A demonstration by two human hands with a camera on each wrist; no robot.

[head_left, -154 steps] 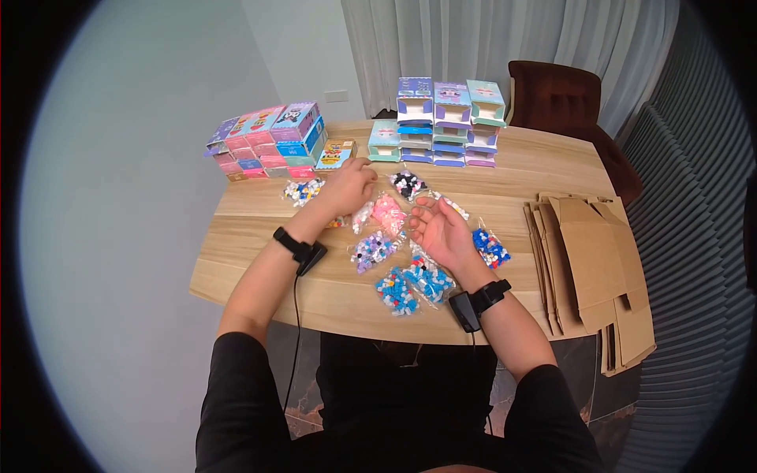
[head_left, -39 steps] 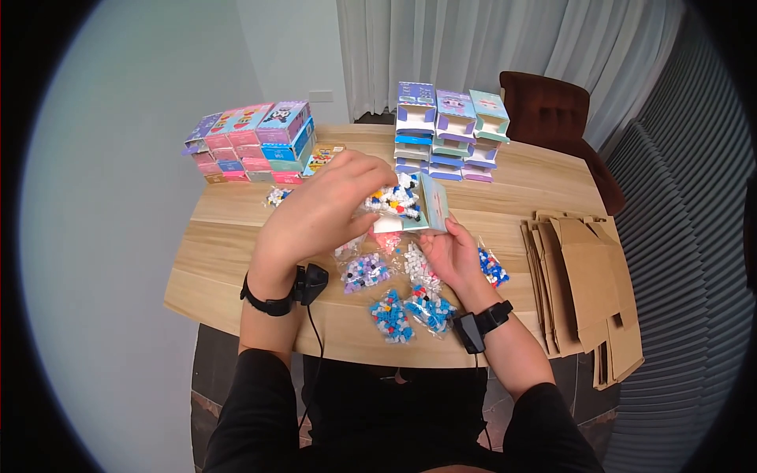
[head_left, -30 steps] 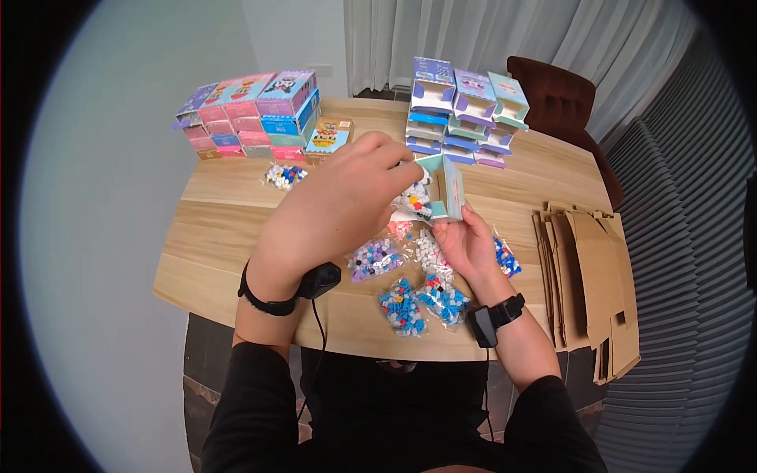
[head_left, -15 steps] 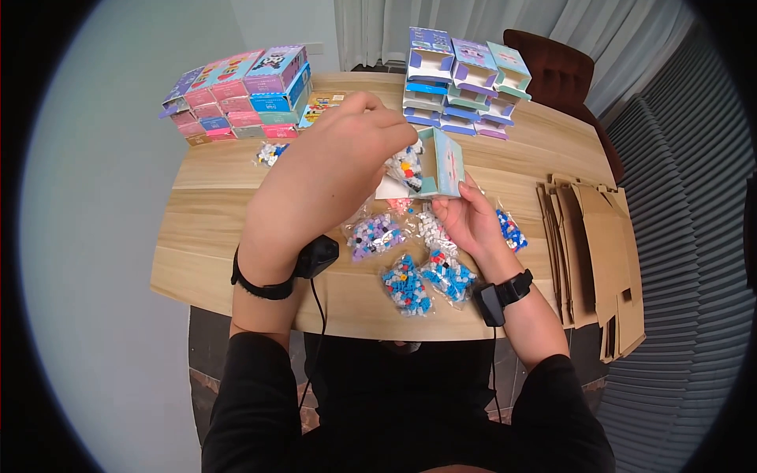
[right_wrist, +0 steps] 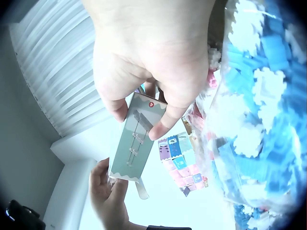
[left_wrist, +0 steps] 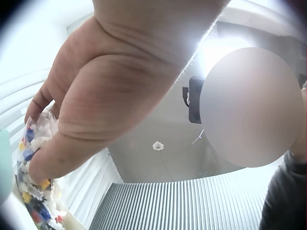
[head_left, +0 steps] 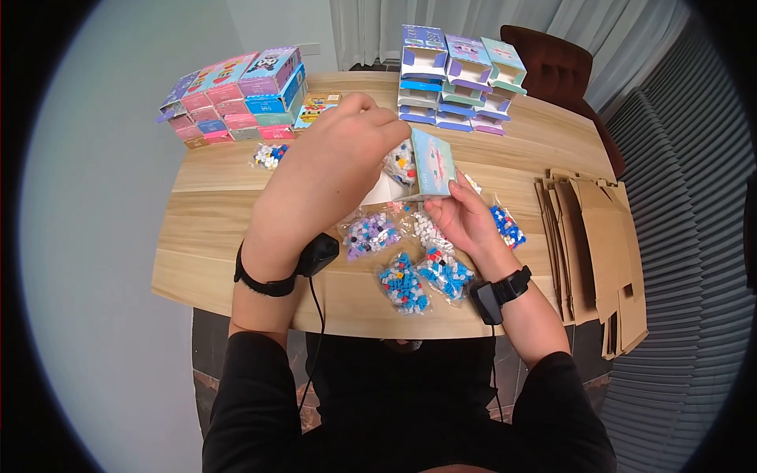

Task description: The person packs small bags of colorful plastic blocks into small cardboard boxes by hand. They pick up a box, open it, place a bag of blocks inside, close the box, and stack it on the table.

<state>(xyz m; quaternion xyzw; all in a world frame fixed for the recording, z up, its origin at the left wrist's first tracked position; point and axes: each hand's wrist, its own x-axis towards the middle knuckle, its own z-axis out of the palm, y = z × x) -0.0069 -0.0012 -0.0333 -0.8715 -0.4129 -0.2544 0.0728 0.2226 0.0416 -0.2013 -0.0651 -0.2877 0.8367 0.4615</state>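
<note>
Right grip (head_left: 465, 217) pinches box (head_left: 433, 164), apparently steadying its open end toward the brick bag (head_left: 401, 162) left grip (head_left: 327, 162) pinches.

The held box (head_left: 433, 162) is made of smooth card, the near bags (head_left: 404, 282) of glossy plastic, the table (head_left: 217, 236) of wood.

- The left arm (head_left: 256, 319) reaches forward and slants inward, its forearm lifted.
- The left hand (head_left: 331, 162) arches with its back upward and its knuckles raised.
- Its thumb (left_wrist: 53, 160) stands opposite the bent fingers in a pinch.
- The right arm (head_left: 536, 331) bends at the elbow, its forearm angled forward and inward.
- The right hand (head_left: 467, 221), near the left and apart from it, grips between thumb and curled fingers, its palm side showing.
</note>
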